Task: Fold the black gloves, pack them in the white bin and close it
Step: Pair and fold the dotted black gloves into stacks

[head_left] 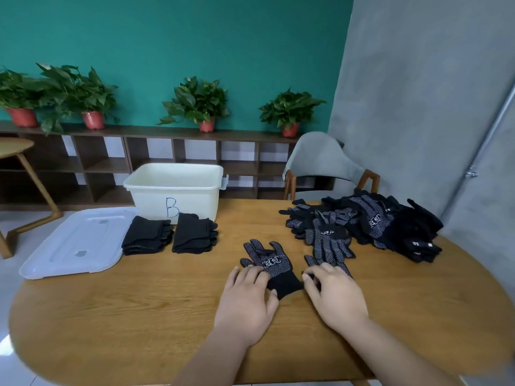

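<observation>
Left hand (245,299) lies flat on glove (271,264) cuff, fingers relaxed. Right hand (337,296) covers second glove (346,270), fingers bent; can't tell if it's pinching. Open table (139,316) to near edge. Beyond: pile (373,227) right, folded stacks (146,235) left, lid (75,240) at left edge, bin (175,188) open behind.

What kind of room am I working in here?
Probably a lounge or office corner: a wooden table, a grey chair, and potted plants on a low shelf unit.

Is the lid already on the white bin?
No, the lid lies flat on the table, left of the open white bin.
</observation>
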`<state>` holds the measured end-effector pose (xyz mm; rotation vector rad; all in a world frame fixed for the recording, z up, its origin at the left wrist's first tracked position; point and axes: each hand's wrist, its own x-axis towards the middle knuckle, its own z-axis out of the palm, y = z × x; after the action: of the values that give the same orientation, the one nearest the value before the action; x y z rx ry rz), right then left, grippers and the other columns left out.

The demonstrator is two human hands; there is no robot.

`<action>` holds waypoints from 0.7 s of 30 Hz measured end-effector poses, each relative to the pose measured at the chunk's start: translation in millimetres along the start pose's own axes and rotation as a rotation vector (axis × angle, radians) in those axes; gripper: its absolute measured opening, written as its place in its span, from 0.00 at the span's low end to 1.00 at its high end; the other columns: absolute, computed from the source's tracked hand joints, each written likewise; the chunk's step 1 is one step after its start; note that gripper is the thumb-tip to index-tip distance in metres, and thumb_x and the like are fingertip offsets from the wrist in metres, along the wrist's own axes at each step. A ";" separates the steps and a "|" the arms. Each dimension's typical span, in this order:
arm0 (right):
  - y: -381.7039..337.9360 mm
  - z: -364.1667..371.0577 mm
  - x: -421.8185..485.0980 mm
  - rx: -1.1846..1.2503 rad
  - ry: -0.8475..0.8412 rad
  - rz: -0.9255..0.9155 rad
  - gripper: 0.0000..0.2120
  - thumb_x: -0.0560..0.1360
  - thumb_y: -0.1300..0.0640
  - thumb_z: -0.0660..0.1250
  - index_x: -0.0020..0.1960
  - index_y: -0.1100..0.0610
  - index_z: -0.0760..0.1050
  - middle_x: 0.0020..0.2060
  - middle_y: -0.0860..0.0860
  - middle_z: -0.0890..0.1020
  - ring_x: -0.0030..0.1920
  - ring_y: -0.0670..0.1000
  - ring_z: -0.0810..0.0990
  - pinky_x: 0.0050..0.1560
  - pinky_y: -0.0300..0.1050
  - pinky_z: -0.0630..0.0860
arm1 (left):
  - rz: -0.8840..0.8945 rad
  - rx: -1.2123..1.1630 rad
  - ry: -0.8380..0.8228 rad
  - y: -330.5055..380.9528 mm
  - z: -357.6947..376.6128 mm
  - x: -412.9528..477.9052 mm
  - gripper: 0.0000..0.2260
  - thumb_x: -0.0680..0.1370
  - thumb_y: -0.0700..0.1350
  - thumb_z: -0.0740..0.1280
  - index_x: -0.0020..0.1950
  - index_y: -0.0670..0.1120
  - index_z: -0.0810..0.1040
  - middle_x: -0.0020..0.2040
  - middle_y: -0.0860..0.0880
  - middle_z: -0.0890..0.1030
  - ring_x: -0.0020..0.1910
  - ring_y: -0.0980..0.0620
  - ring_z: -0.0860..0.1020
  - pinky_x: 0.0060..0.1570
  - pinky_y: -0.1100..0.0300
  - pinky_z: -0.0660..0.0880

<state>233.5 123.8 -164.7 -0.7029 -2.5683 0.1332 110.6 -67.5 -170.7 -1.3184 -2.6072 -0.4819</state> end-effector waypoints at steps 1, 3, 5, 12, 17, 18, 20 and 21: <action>3.2 -3.3 2.9 0.006 -0.009 0.030 0.15 0.82 0.39 0.57 0.59 0.41 0.80 0.47 0.39 0.78 0.53 0.46 0.76 0.48 0.44 0.76 | -0.010 0.012 -0.005 0.8 -0.9 0.2 0.23 0.84 0.60 0.48 0.74 0.54 0.71 0.75 0.57 0.71 0.78 0.53 0.63 0.83 0.49 0.49; 12.0 -7.0 10.5 0.007 0.004 0.058 0.13 0.82 0.41 0.60 0.59 0.42 0.81 0.50 0.40 0.77 0.56 0.48 0.75 0.50 0.46 0.76 | -0.011 0.018 -0.016 2.0 -2.3 -0.1 0.23 0.85 0.60 0.49 0.75 0.54 0.69 0.74 0.56 0.70 0.78 0.51 0.61 0.82 0.48 0.50; 24.7 -7.2 22.6 -0.041 0.023 0.060 0.14 0.82 0.44 0.62 0.64 0.45 0.81 0.59 0.43 0.77 0.61 0.51 0.73 0.57 0.50 0.77 | 0.012 0.005 -0.035 1.9 -2.3 -0.7 0.25 0.85 0.61 0.48 0.80 0.56 0.64 0.74 0.55 0.68 0.77 0.50 0.61 0.81 0.49 0.53; 59.8 -18.6 84.1 -0.146 -0.289 0.048 0.24 0.86 0.50 0.56 0.81 0.44 0.62 0.82 0.48 0.61 0.80 0.55 0.59 0.73 0.57 0.71 | 0.013 0.044 -0.050 2.1 0.1 -0.1 0.24 0.84 0.64 0.48 0.74 0.54 0.67 0.76 0.53 0.65 0.79 0.48 0.59 0.82 0.49 0.52; 64.4 -22.0 113.7 -0.180 -0.407 0.114 0.27 0.86 0.42 0.55 0.83 0.38 0.53 0.83 0.50 0.58 0.80 0.58 0.57 0.75 0.60 0.67 | -0.009 0.044 -0.127 0.3 3.9 5.0 0.33 0.82 0.67 0.45 0.86 0.61 0.46 0.87 0.54 0.45 0.85 0.47 0.45 0.83 0.45 0.41; 65.1 -21.8 118.3 -0.202 -0.402 0.121 0.28 0.85 0.40 0.54 0.83 0.38 0.53 0.81 0.50 0.60 0.79 0.58 0.58 0.74 0.60 0.67 | -0.014 0.058 -0.132 0.2 5.1 5.8 0.33 0.82 0.68 0.45 0.86 0.61 0.46 0.87 0.53 0.44 0.85 0.46 0.45 0.83 0.45 0.40; 66.5 -19.0 125.1 -0.280 -0.395 0.134 0.28 0.83 0.34 0.54 0.82 0.37 0.55 0.77 0.52 0.64 0.76 0.58 0.61 0.72 0.60 0.68 | -0.024 0.081 -0.133 0.0 6.9 7.0 0.34 0.81 0.69 0.43 0.86 0.61 0.46 0.87 0.52 0.43 0.85 0.45 0.43 0.82 0.44 0.38; 67.6 -16.6 127.7 -0.318 -0.382 0.143 0.29 0.82 0.32 0.56 0.80 0.36 0.57 0.75 0.52 0.66 0.75 0.58 0.62 0.71 0.60 0.68 | -0.029 0.086 -0.131 -0.4 7.9 7.6 0.34 0.81 0.70 0.43 0.86 0.60 0.45 0.87 0.52 0.42 0.85 0.45 0.41 0.82 0.44 0.37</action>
<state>175.3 245.9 -111.2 -1.0692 -2.9373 -0.1098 105.7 -59.1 -175.9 -1.3280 -2.7224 -0.2925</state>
